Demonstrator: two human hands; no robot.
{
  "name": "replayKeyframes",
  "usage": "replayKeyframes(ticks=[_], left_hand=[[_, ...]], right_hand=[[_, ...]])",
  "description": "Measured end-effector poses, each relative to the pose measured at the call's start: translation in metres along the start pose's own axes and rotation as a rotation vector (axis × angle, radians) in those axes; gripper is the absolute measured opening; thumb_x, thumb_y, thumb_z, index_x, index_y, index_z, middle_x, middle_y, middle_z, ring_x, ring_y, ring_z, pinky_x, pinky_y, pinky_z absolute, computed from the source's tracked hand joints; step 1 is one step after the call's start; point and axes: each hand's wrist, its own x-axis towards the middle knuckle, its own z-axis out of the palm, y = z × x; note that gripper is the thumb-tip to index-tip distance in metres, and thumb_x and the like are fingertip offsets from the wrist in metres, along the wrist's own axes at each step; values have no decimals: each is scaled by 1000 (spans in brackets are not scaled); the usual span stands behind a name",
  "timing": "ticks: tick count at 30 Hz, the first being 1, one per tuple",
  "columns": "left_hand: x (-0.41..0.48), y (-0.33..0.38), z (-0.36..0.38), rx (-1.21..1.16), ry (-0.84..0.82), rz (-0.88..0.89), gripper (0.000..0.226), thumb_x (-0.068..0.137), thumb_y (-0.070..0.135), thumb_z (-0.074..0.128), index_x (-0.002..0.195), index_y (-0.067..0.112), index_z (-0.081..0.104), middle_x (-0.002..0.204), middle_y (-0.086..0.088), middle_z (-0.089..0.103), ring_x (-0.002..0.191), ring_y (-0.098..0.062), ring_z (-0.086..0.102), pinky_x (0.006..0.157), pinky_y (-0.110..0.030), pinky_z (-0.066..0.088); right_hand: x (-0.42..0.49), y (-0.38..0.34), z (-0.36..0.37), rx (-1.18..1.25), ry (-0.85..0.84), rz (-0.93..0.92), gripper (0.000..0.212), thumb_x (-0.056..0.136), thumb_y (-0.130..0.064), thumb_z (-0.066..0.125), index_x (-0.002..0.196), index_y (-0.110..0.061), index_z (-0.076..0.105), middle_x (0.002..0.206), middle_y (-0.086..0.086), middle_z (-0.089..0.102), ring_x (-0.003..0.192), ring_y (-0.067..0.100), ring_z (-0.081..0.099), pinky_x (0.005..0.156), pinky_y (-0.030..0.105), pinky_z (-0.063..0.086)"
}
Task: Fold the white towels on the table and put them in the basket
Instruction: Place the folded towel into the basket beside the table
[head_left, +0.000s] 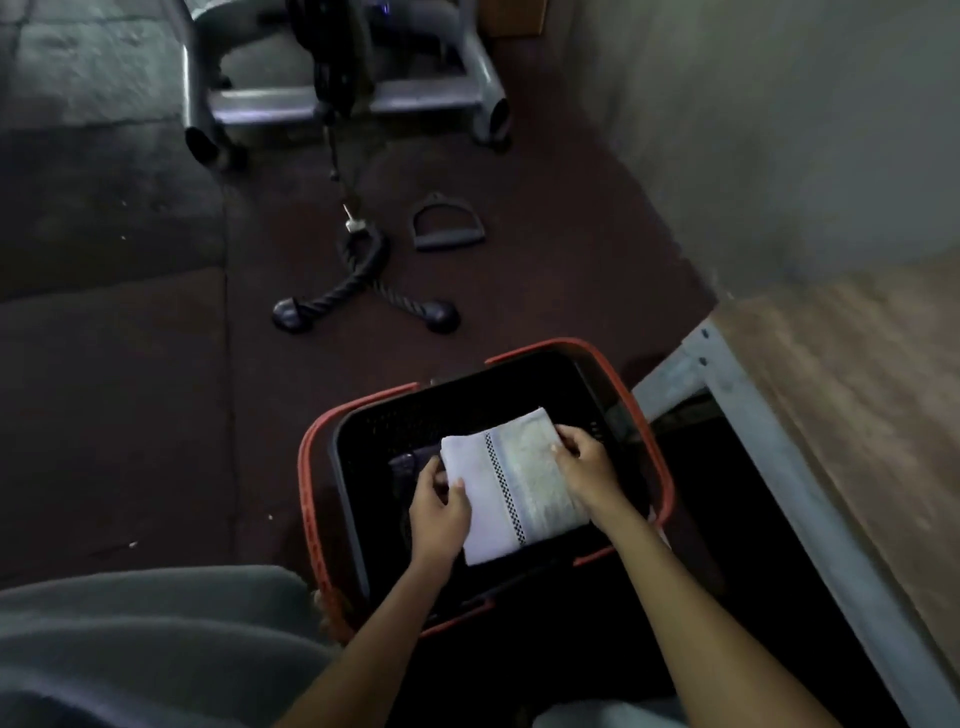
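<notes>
A folded white towel (511, 483) with a black checkered stripe sits inside the black basket (358, 467), which has orange-red handles and stands on the floor. My left hand (436, 512) grips the towel's left edge, thumb on top and fingers underneath. My right hand (584, 462) holds the right edge, fingers curled over it. Beneath the towel a dark item shows in the basket. The wooden table (857, 395) runs along the right side; no towel shows on its visible part.
On the dark floor ahead lie a rope cable attachment (363, 291) and a black stirrup handle (447, 223), in front of a grey exercise machine frame (343, 98). A grey wall (779, 130) stands at the right. My grey-clad knee (145, 644) fills the lower left.
</notes>
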Motion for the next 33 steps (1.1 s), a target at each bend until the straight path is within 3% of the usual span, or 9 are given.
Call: replayKeyframes(ticks=[6,15,17,19,21,23,25,28,33], left_hand=[[43,-50,41,-32,18,-149,40,89,6,54,128,14,50,101,-7,65,95,-24,62,84,-30,47],[77,-71,59,-45,75,-144,44,90,0,52,134,4,44,96,-5,59,88,-18,58,70,-15,43],[79,-68,58,-18,71,-136,40,89,2,51,130,4,48,101,-7,61,96,-27,61,74,-17,44],[76,-64,54,120,117,-4,45,85,9,45,129,2,51,117,-12,61,112,-31,57,94,-29,43],[70,-64,49,358,106,189,58,77,9,40,134,1,47,136,-17,50,129,-29,43,110,-35,32],[65,-66,45,629,-30,356,66,79,14,37,144,7,33,152,-12,29,143,-25,21,114,-36,20],[64,-73,44,859,-221,411,65,88,26,28,150,16,13,159,-3,3,146,-17,-3,117,-40,10],[76,-79,43,1060,-382,336,64,93,39,18,151,18,0,158,0,-12,144,-14,-16,116,-47,0],[103,-75,36,1275,-378,377,64,96,42,21,150,16,-2,159,0,-9,146,-20,-7,113,-53,-1]], right_hand=[[64,41,23,-59,-36,95,32,91,0,48,122,-6,57,113,10,62,103,17,56,86,24,41],[107,62,46,-111,1,84,34,90,3,48,123,0,56,119,19,62,111,27,57,85,22,38],[104,63,48,-180,-3,53,39,90,2,47,129,-1,50,126,19,58,118,31,53,91,25,38],[96,60,53,-287,-9,-6,53,90,-1,49,141,-1,35,143,20,42,133,32,40,106,29,29],[84,56,59,-479,-55,-99,65,90,-7,50,147,0,18,154,21,20,143,32,21,113,30,16],[70,57,66,-776,-166,-135,72,93,-16,46,150,-4,4,159,16,-2,147,28,0,117,33,5],[63,63,72,-996,-299,-113,73,94,-22,39,150,-7,-7,158,11,-16,146,23,-16,119,38,-1],[70,69,69,-1158,-394,-83,75,95,-29,36,149,-7,-12,157,9,-22,144,22,-22,119,43,-1],[89,81,62,-1233,-412,-142,79,95,-36,37,148,-8,-15,157,8,-21,145,21,-19,119,42,5]])
